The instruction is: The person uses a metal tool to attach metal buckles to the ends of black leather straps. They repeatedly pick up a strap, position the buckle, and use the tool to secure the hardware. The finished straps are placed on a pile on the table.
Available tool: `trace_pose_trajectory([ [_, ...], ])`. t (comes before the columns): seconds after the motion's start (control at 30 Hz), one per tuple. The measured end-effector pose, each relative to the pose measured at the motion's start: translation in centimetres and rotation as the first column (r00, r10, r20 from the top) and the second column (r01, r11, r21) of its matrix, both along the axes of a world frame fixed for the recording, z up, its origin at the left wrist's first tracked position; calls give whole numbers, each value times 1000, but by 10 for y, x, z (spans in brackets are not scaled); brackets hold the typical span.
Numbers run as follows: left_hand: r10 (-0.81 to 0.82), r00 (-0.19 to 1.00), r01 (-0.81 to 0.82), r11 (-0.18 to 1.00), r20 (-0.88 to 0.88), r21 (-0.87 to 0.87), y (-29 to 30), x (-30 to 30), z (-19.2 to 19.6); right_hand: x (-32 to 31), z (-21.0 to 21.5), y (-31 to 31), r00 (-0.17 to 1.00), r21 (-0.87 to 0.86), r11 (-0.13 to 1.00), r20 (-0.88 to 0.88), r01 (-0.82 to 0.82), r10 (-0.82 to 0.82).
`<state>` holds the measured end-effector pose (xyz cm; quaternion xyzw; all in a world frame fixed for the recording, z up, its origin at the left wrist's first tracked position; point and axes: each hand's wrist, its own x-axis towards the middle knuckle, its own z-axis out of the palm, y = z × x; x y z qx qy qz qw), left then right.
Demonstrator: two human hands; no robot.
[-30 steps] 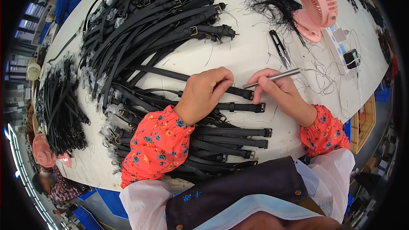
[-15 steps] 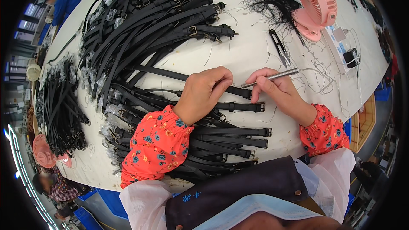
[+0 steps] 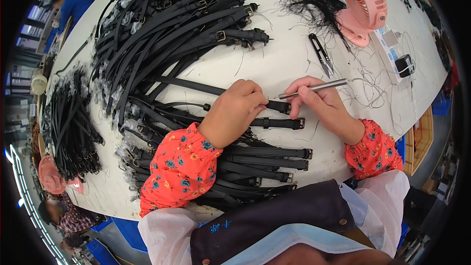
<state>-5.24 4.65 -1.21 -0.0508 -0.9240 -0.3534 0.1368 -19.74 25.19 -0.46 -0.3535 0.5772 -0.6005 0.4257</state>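
A black belt [image 3: 196, 87] lies across the table with its buckle end toward my right. Near that end my left hand [image 3: 234, 110] pinches it, the back of the hand hiding part of the strap. My right hand [image 3: 318, 99] is closed round a slim silver pen-shaped tool [image 3: 324, 86]. The tool's thin tip points left, just above the belt, and a pale cord seems to run from its other end. The lower fingers of my right hand are at the belt's buckle end. Another black belt [image 3: 277, 123] with a buckle lies just below.
Many black belts [image 3: 162, 44] are heaped at the far left, and a smaller bundle [image 3: 73, 127] lies beyond. Black thread snips [image 3: 321, 54] rest at the right, near a pink fan [image 3: 360, 5] and a white power strip [image 3: 385, 51]. Loose threads litter the white table [image 3: 274, 14].
My left hand has shifted slightly right along the belt, its fingers drawn closer together. The pen-shaped tool has moved a little to the right in my right hand.
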Motion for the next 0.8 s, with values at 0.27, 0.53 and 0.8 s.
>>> trace_pose_trajectory([
  [0.27,-19,1000,19,1000,6,18,-1,-4,2,0,2,0,1000,24,1000,1,-17,17],
  [0.53,8,1000,-9,998,22,57,-1,-5,1,1,4,-1,999,68,997,31,-38,36],
  [0.8,8,1000,-9,998,20,66,-2,-6,1,2,2,-1,997,83,996,68,-42,36],
])
